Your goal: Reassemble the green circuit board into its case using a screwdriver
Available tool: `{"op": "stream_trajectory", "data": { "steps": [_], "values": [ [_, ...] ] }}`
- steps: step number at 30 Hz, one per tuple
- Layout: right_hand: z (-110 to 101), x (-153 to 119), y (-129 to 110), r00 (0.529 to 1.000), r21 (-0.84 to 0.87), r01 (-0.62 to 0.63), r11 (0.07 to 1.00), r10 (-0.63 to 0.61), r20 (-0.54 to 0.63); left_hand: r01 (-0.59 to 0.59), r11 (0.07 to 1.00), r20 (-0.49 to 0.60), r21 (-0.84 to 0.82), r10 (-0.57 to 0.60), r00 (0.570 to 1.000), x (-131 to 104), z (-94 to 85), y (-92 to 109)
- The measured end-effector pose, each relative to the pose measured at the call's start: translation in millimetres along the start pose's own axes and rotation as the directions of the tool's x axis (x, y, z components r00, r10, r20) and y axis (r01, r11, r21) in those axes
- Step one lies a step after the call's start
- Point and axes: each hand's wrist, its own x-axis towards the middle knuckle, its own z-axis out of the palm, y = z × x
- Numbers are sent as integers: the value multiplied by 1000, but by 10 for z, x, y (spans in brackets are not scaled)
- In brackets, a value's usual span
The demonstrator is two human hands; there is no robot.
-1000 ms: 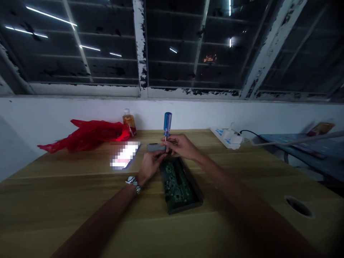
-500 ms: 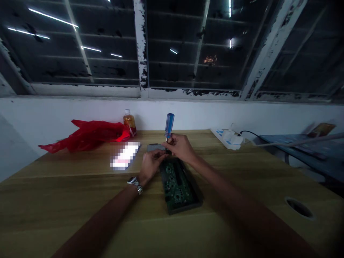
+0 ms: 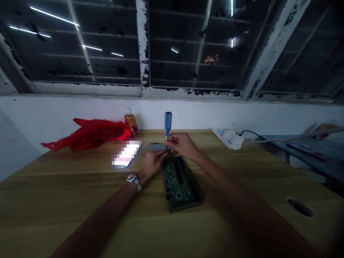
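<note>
The wooden table (image 3: 53,193) is flat and smooth, with long brown stripes. A thin, crinkly red plastic bag (image 3: 94,134) lies at the back, touching a bottle (image 3: 130,122) with a white cap. A shiny metal watch (image 3: 132,178) circles the left wrist. The table's back edge meets the white wall (image 3: 188,114), and a round hole (image 3: 299,207) sits near its right side. Wide wood lies between the hands and the white power strip (image 3: 223,138), and a glowing phone (image 3: 127,154) is nearer, on the left. The right hand (image 3: 182,145) pinches the metal stick of a screwdriver (image 3: 168,122), which stands almost straight up, its see-through handle blue. The left hand (image 3: 152,165) is by its tip; I cannot tell if those fingers are closed on something. Just below both hands, a green circuit board (image 3: 177,186), covered in tiny bumps, sits inside a dark, long box (image 3: 185,207) on the table.
</note>
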Motion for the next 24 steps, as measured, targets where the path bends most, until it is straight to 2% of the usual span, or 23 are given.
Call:
{"op": "stream_trajectory", "data": {
  "steps": [6, 16, 18, 24],
  "values": [
    [50, -8, 38, 998, -22, 37, 999, -38, -59, -9, 1000, 53, 4, 9, 999, 4, -23, -10],
    [143, -20, 134, 985, -35, 45, 998, -50, -164, -29, 1000, 44, 2, 29, 999, -9, 5, -56],
    [159, -21, 156, 982, -34, 45, 998, -50, -180, -8, 1000, 6, 12, 8, 1000, -30, 27, -67],
    [189, -25, 169, 977, -22, 48, 999, -51, -205, 47, 999, -195, 13, -44, 980, -83, 38, -23]
  ]
}}
